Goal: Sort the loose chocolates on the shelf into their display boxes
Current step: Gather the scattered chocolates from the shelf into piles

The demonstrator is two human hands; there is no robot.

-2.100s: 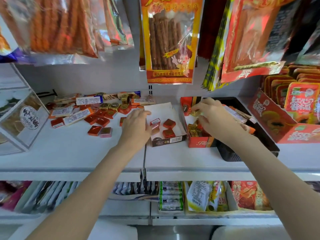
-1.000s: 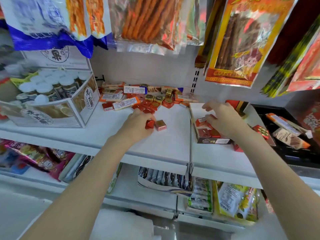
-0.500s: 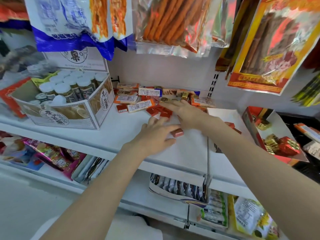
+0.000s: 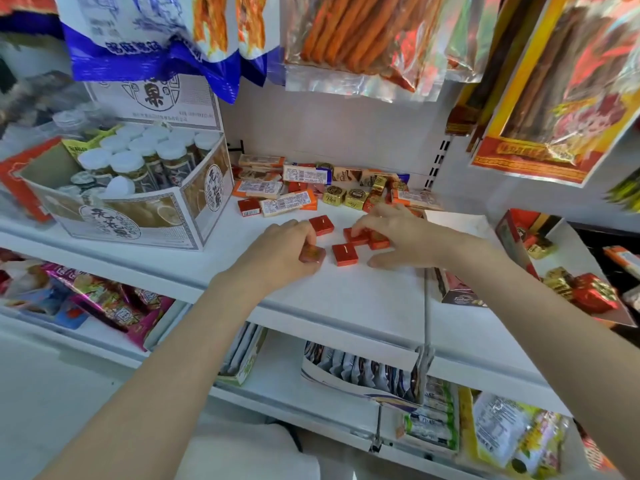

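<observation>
- Head view: left hand (image 4: 277, 252) pinching a pinkish square chocolate (image 4: 312, 254) against the shelf (image 4: 346, 292); right hand (image 4: 398, 239) curled over a cluster of red squares (image 4: 360, 236), one red square (image 4: 344, 253) loose between the hands.
- Best gathering like with like, then carrying each handful right to the white box (image 4: 460, 292).
- Unclear how many squares lie under the right palm; white box half hidden by the forearm, its contents unseen.

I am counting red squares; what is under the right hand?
Under the right hand, two red squares partly show on the shelf. Any further ones beneath the palm are covered.
</observation>
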